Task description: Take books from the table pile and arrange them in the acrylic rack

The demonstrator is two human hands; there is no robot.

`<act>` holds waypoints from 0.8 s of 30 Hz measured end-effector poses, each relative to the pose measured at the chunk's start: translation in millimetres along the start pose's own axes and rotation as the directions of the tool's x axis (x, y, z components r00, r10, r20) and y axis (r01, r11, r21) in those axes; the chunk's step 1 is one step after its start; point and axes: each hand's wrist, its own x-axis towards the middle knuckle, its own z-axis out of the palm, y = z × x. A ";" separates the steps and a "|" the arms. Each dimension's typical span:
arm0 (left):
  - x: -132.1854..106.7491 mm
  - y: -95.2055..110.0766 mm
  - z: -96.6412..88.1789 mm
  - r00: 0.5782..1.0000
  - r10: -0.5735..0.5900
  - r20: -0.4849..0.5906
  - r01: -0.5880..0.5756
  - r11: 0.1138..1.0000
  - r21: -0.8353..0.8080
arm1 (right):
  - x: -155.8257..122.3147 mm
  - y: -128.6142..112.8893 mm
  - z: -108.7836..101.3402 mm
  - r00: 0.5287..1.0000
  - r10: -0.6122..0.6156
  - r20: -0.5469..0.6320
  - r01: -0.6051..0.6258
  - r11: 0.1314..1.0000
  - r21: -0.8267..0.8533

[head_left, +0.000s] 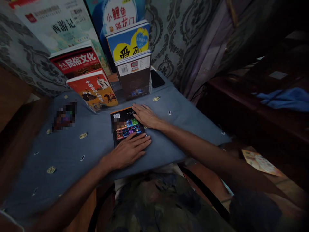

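A thin black book (124,120) lies flat on the table (72,141), near its close edge and in front of the wearer. Its cover has an orange strip along the far side, a white barcode label at the far left corner and small bright picture panels. The long axis runs away from the wearer, the far end pointing at the upright books, turned slightly left.

The left hand (132,149) rests across the near edge and right near corner, the right hand (146,116) over the far right corner. Both are flat with fingers stretched out; neither grip is closed around anything.

Soft blue-grey cloth printed with pale pineapples covers the tabletop. Just beyond, an orange-red book (95,90) and a dark grey book (134,80) front two standing rows, blocking the way farther back. A slim black phone (157,79) lies beside them; a pixelated object (64,116) sits leftward.
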 end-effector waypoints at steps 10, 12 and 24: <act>-18.1 -59.0 16.4 0.783 -0.467 -0.410 0.454 0.880 -0.136 | -3.3 -5.5 -6.4 0.998 0.035 -0.042 -0.037 0.998 -0.050; -21.2 -74.7 24.8 0.671 -0.587 -0.453 0.575 0.798 -0.181 | -6.4 -14.3 -12.7 0.994 0.085 -0.069 -0.092 0.989 -0.113; -15.4 -103.0 10.7 0.296 -0.939 -0.174 -0.003 0.181 -0.984 | -12.4 -34.1 -21.5 0.990 0.144 -0.015 -0.143 0.962 -0.230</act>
